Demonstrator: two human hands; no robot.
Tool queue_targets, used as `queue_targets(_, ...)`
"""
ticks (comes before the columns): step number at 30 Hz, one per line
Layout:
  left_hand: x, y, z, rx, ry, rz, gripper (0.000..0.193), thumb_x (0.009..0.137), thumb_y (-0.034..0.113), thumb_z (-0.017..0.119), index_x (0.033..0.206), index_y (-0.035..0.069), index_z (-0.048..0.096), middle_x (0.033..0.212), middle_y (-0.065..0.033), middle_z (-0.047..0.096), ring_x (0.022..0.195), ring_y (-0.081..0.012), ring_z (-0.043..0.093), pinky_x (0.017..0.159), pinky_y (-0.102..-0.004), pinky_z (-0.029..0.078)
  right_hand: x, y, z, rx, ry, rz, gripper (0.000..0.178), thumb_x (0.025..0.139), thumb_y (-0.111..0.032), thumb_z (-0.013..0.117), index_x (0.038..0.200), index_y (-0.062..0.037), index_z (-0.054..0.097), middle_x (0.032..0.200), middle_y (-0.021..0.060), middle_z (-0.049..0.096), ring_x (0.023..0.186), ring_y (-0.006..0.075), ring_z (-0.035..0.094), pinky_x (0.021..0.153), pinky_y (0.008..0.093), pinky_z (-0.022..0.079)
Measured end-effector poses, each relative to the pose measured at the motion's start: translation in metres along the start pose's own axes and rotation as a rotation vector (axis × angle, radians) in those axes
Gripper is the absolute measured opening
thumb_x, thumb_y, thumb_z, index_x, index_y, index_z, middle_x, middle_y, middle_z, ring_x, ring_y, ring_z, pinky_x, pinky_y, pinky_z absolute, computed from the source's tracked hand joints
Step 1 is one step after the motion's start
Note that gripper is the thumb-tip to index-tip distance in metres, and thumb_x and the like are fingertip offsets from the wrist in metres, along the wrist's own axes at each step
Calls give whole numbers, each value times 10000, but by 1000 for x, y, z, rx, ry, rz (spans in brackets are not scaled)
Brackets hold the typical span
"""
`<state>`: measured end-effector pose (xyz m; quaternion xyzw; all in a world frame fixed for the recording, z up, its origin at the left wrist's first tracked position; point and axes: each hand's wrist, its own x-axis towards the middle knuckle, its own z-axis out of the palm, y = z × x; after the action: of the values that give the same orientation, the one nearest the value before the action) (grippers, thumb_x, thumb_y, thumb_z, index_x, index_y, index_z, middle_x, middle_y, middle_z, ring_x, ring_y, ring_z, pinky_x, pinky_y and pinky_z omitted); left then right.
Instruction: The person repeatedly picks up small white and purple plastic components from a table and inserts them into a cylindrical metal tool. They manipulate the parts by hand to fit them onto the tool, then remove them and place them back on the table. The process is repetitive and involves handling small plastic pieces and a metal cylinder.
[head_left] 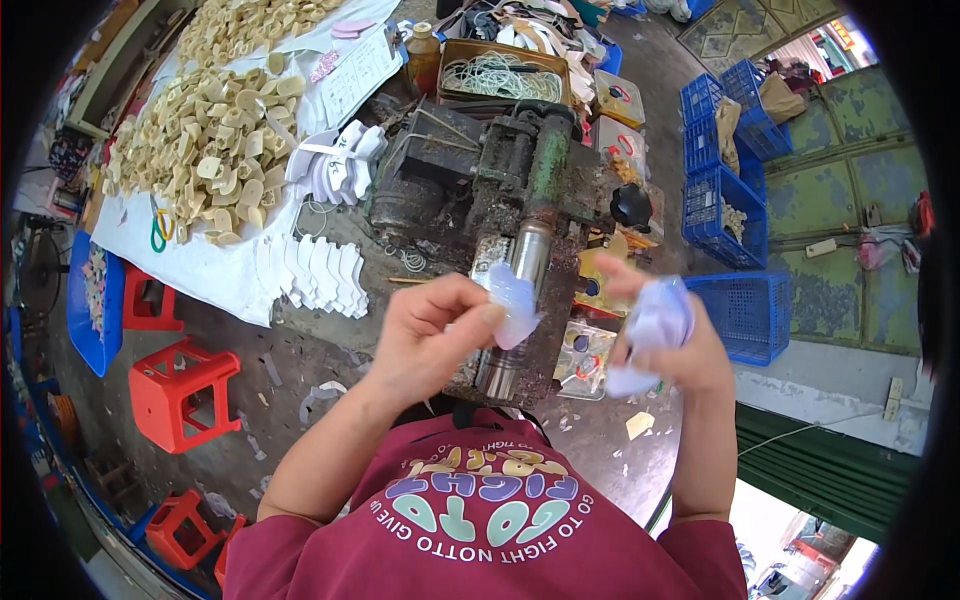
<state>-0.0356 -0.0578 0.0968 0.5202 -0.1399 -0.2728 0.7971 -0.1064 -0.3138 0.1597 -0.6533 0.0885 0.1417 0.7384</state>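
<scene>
My left hand [435, 335] pinches a small pale lilac cut piece [514, 305] between thumb and fingers, just above the metal roller [530, 262] of a greasy green machine [545, 160]. To the right, my right hand [690, 345] is slightly blurred. Its fingers close round a bundle of similar lilac pieces [660, 318], with one finger stretched out to the left. White curved pieces [315, 275] lie in an overlapping row left of the machine. Behind them sits a stack of more white pieces [340, 165].
A big heap of beige rounded pieces [215, 140] covers a white sheet [150, 250] at the far left. Red stools [180, 395] stand on the floor at left. Blue crates [740, 315] are stacked at right. A tray of pale cord [500, 75] is behind the machine.
</scene>
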Motion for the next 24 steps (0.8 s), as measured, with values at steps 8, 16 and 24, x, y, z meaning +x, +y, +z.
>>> queue_targets(8, -6, -26, -27, 465, 182, 131, 23, 870, 4, 639, 872, -14, 653, 796, -6, 595, 717, -69, 520, 646, -215, 403, 8, 3, -9, -270, -224, 202, 610, 617, -87, 737, 1199, 20, 588, 1234, 102, 589, 1120, 173, 560, 982, 312, 408)
queue_targets(16, -3, -36, -41, 173, 462, 45, 80, 912, 73, 609, 873, 9, 635, 777, 6, 602, 701, -59, 546, 643, -212, 444, 26, 68, 5, 120, 71, 244, 555, 625, -100, 723, 1157, -15, 592, 834, 30, 638, 744, 107, 622, 691, 265, 509)
queue_targets(24, -2, -34, -48, 415, 420, 154, 85, 880, 52, 644, 955, 11, 647, 847, -10, 607, 742, -79, 548, 678, -220, 447, 17, 68, 12, -202, -96, 91, 419, 670, -37, 655, 1088, -12, 626, 1029, 44, 652, 960, 110, 591, 866, 279, 464)
